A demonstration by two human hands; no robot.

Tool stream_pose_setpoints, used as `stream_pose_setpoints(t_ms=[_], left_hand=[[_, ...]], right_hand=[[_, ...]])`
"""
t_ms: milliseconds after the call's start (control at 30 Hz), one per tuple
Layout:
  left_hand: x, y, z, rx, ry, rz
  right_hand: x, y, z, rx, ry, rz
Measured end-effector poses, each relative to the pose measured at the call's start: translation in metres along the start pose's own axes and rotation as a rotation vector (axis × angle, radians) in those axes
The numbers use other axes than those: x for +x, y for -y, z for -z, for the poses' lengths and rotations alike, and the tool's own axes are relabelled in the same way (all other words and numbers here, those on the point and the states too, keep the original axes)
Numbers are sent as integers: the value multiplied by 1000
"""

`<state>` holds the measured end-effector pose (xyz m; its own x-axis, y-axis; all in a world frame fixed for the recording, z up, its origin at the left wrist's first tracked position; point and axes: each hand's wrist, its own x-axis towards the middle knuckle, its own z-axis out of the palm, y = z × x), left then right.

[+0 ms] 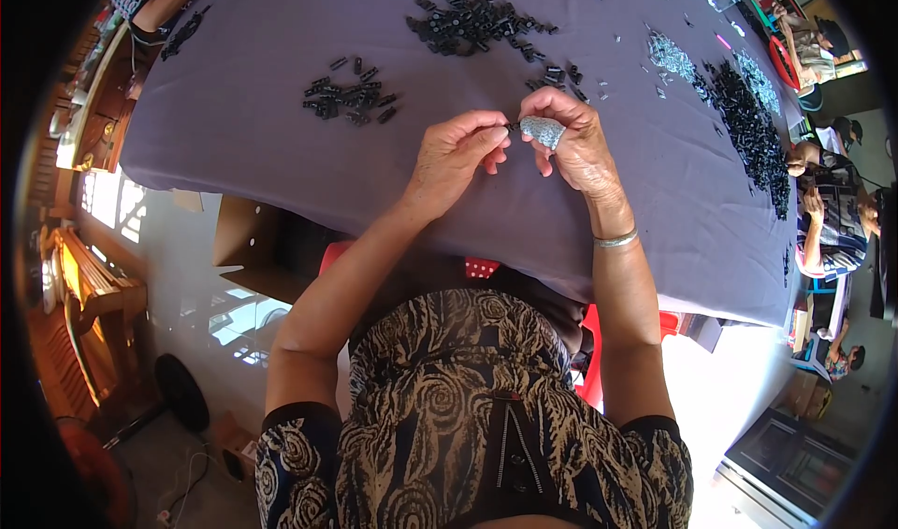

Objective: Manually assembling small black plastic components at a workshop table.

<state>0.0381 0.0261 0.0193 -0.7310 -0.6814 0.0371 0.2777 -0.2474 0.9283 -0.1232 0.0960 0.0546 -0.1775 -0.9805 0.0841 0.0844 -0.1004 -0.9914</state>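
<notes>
1 small dark piece [513,127] pinched by left hand [458,153] and right hand [582,150], the latter's thumb in grey covering [543,132]; loose black pieces [472,24] heaped beyond on the counter [253,145]

Slatted wooden seat [110,301], brown cardboard box [239,236]

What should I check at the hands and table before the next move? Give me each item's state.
1. Left hand fingers pinched on the small dark piece: ok.
2. Right hand close beside that piece: ok.
3. Right-hand grip on it: cannot tell; too small.
4. Grey speckled wrap at the right thumb: ok, in place.
5. Smaller black pile in view, apart from both hands: ok.
</notes>
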Motion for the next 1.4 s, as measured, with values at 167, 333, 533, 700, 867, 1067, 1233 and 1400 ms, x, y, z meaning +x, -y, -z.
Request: stream_pose_setpoints(t_ms=[167,333,533,700,867,1067,1233,1400], left_hand=[[0,3,-2,46,-4,-39],[-3,6,-7,62,-49,-61],[-6,5,-10,-23,-56,-31],[-9,-2,-10,-84,11,125],[-5,-8,-5,-144,82,209],[-4,-6,-7,-117,46,147],[-8,-13,-16,-74,-59,37],[-10,-9,-19,-20,-59,-182]], right_hand=[[1,2,0,-3,23,-39],[1,3,1,-20,46,-66],[-4,7,3,-148,78,-41],[-6,7,3,-152,136,-30],[-5,10,2,-174,150,-30],[-2,9,4,-84,154,-42],[-4,8,6,92,45,-121],[-9,-2,-8,203,48,-232]])
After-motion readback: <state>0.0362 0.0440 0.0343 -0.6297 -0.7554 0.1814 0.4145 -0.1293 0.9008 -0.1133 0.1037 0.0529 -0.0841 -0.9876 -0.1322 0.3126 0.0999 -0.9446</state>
